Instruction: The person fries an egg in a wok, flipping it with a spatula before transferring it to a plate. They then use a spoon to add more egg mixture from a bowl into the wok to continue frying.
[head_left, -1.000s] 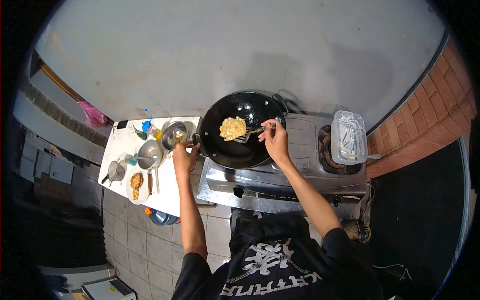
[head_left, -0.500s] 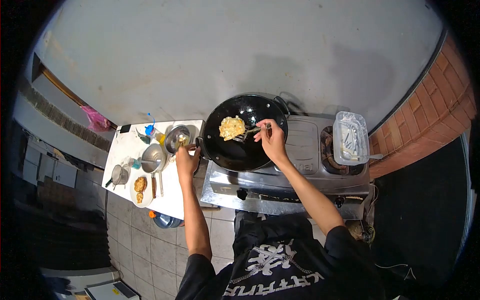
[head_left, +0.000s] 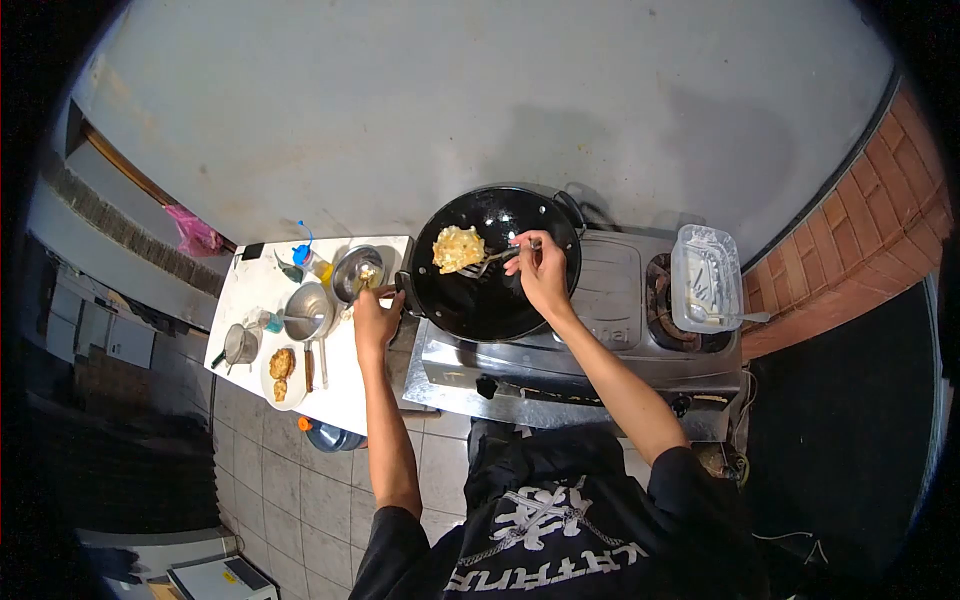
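1. A cook's right hand (head_left: 541, 275) pinched the handle of a slotted metal spatula (head_left: 494, 258) between thumb and fingers, above the right half of a black wok (head_left: 490, 318).
2. Just left of those fingers, at the spatula's blade, was a golden patty (head_left: 458, 249) flecked with white; whether it was raised off the wok's surface could not be told from this angle.
3. The left hand (head_left: 375, 322) was at the wok's near-left side, its fingers bent beside the loop handle (head_left: 405, 288). Whether they gripped the handle or pinched something else could not be made out.
4. Directly beyond the left fingers stood a small metal bowl (head_left: 343, 274) with pale yellow bits inside; a larger metal bowl (head_left: 297, 311) with a utensil in it sat to their left.
5. Farther left of the same fingers, a white table (head_left: 342, 388) bore a strainer (head_left: 238, 346) and a pale plate (head_left: 290, 403) with browned pieces (head_left: 282, 363). A blue-topped bottle (head_left: 301, 256) stood beyond, toward the wall.
6. Well to the right of the right fingers, a clear plastic container (head_left: 736, 270) rested over the steel stove's (head_left: 600, 345) far burner, a spoon (head_left: 752, 317) jutting from its near end.
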